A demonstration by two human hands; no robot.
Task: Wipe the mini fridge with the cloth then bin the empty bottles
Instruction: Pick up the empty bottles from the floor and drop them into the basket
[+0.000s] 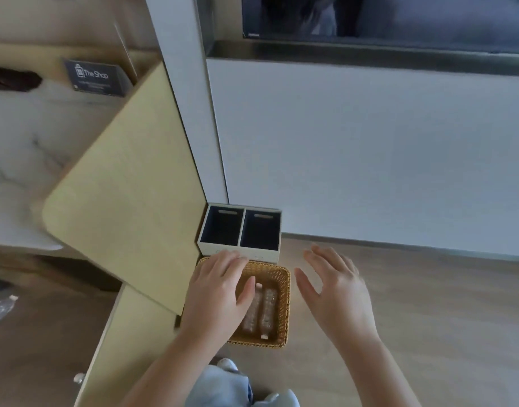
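1. Bottles: 2 clear, ribbed plastic bottles (268,312) lie side by side, flat, in a rectangular woven wicker basket (285,304) of honey-brown colour. The basket stands on the wood-grain floor (428,318).
2. Left hand (220,292): released, palm down, fingers spread over the left half of the basket. The thumb points toward the nearer bottle; contact cannot be confirmed. It grasps nothing.
3. Right hand (337,292): released, fingers straight and apart, positioned just beside the right rim of the basket, above the floor. It grasps nothing.
4. Behind the basket and touching its far edge stands a white box (267,254) with 2 dark-lined square compartments.
5. A pale yellow cabinet door (129,195), smooth and round-cornered, stands open at left.
6. A third, crumpled clear bottle (0,309) lies on the floor at far left, well apart from both hands.
7. Pale blue fabric (223,386) shows at the bottom edge; cloth or clothing cannot be determined.
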